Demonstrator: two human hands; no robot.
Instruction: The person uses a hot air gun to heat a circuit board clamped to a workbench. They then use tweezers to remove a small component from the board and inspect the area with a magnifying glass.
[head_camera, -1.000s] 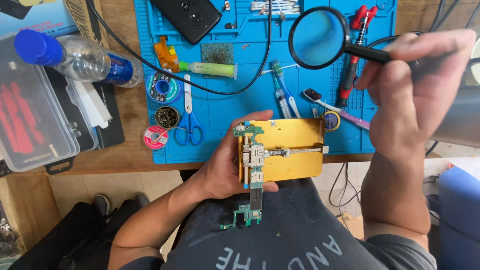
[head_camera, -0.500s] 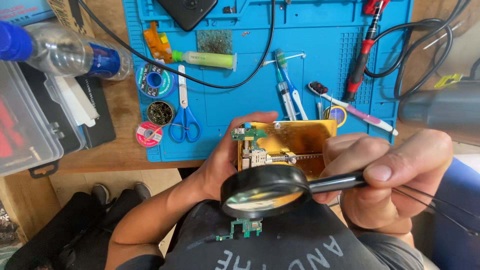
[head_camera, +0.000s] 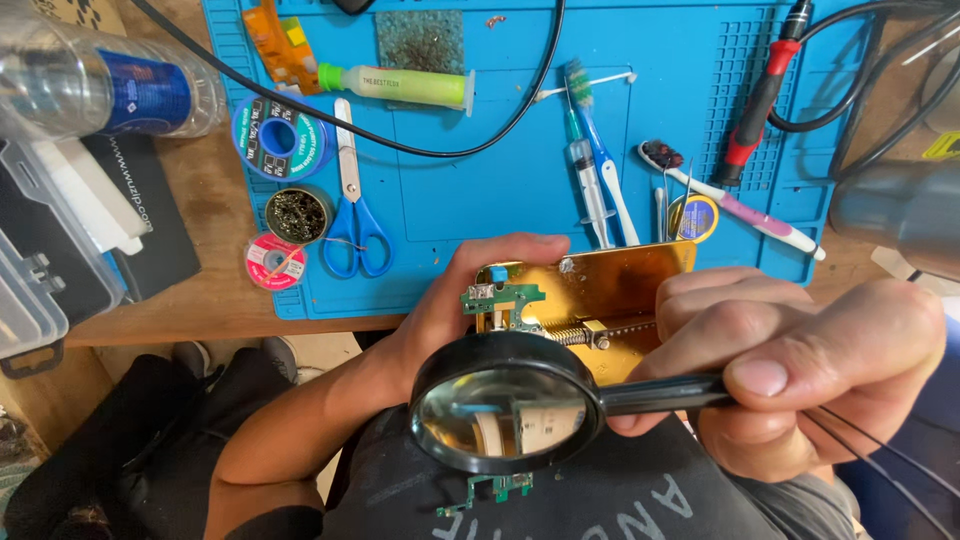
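My left hand (head_camera: 455, 300) grips the left side of a gold-coloured board holder (head_camera: 610, 285) held over my lap at the table's front edge. A green circuit board (head_camera: 500, 298) is clamped in it, and its lower end (head_camera: 490, 492) shows below the lens. My right hand (head_camera: 800, 365) pinches the black handle of a round magnifying glass (head_camera: 500, 405). The lens hangs in front of the holder's lower part and covers the board's middle.
A blue work mat (head_camera: 480, 190) carries blue scissors (head_camera: 352, 215), a solder spool (head_camera: 280, 137), a green flux syringe (head_camera: 400, 83), toothbrushes (head_camera: 605, 170), a red-handled tool (head_camera: 755, 110) and black cables. A plastic bottle (head_camera: 110, 85) and clear parts box (head_camera: 30, 290) lie left. A grey hot-air nozzle (head_camera: 900, 215) juts in at right.
My right hand brought the magnifying glass down from above the mat to in front of the holder, then a little further left and closer. My left hand kept hold of the holder.
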